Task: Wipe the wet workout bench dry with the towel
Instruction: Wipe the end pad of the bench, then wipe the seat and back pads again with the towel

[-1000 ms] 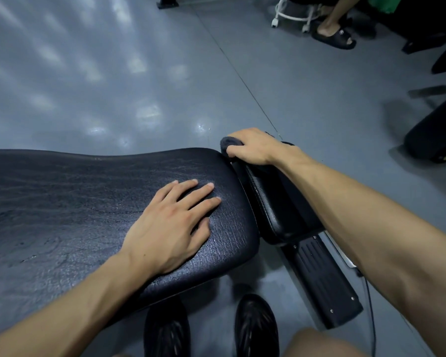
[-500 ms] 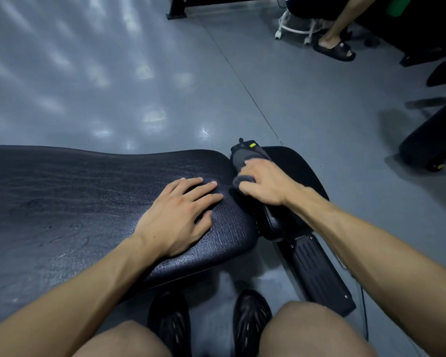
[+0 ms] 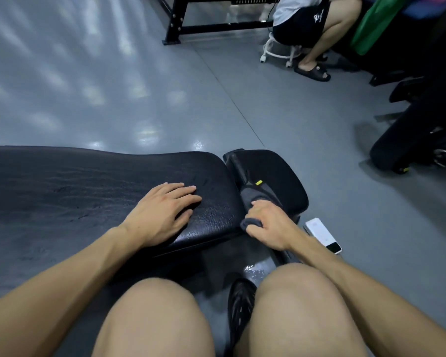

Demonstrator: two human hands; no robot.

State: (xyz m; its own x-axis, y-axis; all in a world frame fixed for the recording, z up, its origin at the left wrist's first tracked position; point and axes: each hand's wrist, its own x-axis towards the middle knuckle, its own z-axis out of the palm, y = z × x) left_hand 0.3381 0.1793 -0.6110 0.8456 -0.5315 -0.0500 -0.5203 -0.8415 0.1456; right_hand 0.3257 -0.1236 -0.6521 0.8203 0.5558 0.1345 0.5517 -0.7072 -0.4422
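The black padded workout bench (image 3: 88,186) stretches from the left edge to the middle, with a smaller black seat pad (image 3: 281,176) at its right end. My left hand (image 3: 162,215) lies flat, fingers straight, on the near right part of the long pad. My right hand (image 3: 268,225) grips a dark grey towel (image 3: 252,199) with a small yellow tag, pressed into the gap between the two pads at the seat pad's near edge.
A white phone-like device (image 3: 322,234) lies on the grey floor right of the seat pad. A small wet patch (image 3: 252,270) glistens below the bench. A seated person on a white stool (image 3: 278,51) is at the back right beside a black frame (image 3: 180,27). Dark equipment (image 3: 417,140) stands right.
My right hand has pulled the towel from the far end of the seat pad toward me along the gap. The view has dropped and my knees have come in. My left hand has stayed put.
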